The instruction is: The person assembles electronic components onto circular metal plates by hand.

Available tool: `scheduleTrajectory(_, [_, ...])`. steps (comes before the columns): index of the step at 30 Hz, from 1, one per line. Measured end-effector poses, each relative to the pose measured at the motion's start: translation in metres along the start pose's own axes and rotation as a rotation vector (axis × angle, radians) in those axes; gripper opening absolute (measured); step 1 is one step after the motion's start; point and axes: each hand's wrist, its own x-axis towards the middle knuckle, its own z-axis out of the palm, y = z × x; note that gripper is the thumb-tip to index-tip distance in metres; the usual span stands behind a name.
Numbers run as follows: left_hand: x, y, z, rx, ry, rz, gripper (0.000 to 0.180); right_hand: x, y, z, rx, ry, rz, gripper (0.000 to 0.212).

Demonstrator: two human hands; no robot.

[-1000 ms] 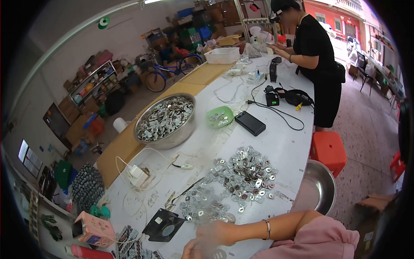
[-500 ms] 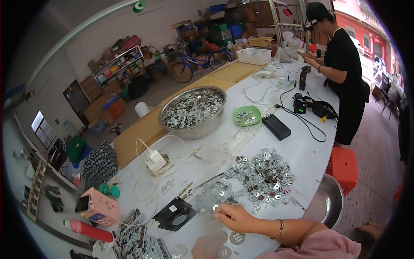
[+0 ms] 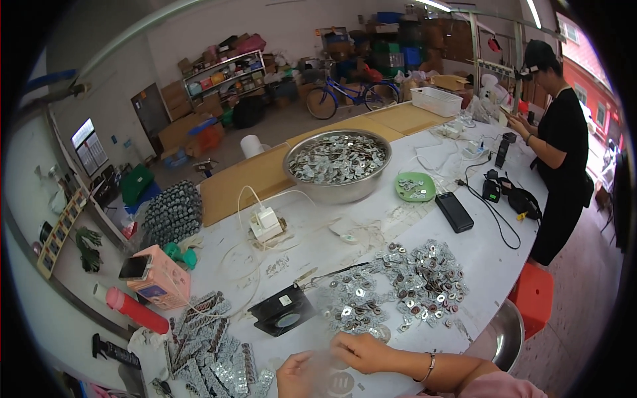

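My right hand (image 3: pixel 363 353) is closed at the table's near edge, thumb and fingers pinched together. My left hand (image 3: pixel 295 377) is beside it on the left, its fingers curled inward. A hazy blur lies between the hands, so what the fingertips hold cannot be made out. Just beyond them spreads a loose pile of small silvery metal pieces (image 3: pixel 428 285), many with oval centres. A black plate with a round opening (image 3: pixel 282 310) lies beyond the left hand. Long rows of similar pieces (image 3: pixel 212 355) are heaped to its left.
A large metal basin (image 3: pixel 335 189) full of pieces stands further back. Near it are a green dish (image 3: pixel 415 188), a black power bank (image 3: pixel 454 212) and a white plug adapter (image 3: pixel 265 224). A pink box (image 3: pixel 159 282) and red bottle (image 3: pixel 136 312) stand left. Another person (image 3: pixel 561 139) stands far right.
The view has swung, shifting the scene rightward. My left hand has come up from the lower edge and is clearer. My right hand stays pinched near the pile.
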Motion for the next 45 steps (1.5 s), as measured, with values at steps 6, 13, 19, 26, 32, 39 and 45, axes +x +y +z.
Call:
scheduleTrajectory(6, [-0.001,0.008,-0.003,-0.022,-0.032,-0.009,0.027,0.002,-0.002,0.0,0.099,0.025,0.02,0.017])
scheduleTrajectory(13, [-0.007,-0.014,-0.019,0.023,-0.051,-0.094,0.02,-0.009,-0.001,0.005,-0.202,0.006,-0.147,0.015])
scheduleTrajectory(19, [-0.004,-0.018,-0.016,-0.021,0.039,-0.061,0.019,0.0,0.0,0.005,-0.015,-0.11,-0.015,0.015])
scheduleTrajectory(26, [0.008,0.005,-0.017,-0.143,-0.089,-0.281,0.019,0.011,-0.006,-0.007,0.39,-0.326,0.241,0.018])
scheduleTrajectory(32, [0.009,-0.005,-0.005,-0.265,-0.025,-0.006,0.015,0.014,0.005,0.007,0.766,-0.146,0.478,0.015])
scheduleTrajectory(39, [0.0,-0.012,0.0,0.383,0.096,0.431,0.019,0.0,0.002,0.015,0.401,-0.103,0.394,0.011])
scheduleTrajectory(45, [0.006,-0.015,-0.004,0.357,0.122,0.434,0.019,0.003,-0.002,0.015,0.615,-0.086,0.523,0.009])
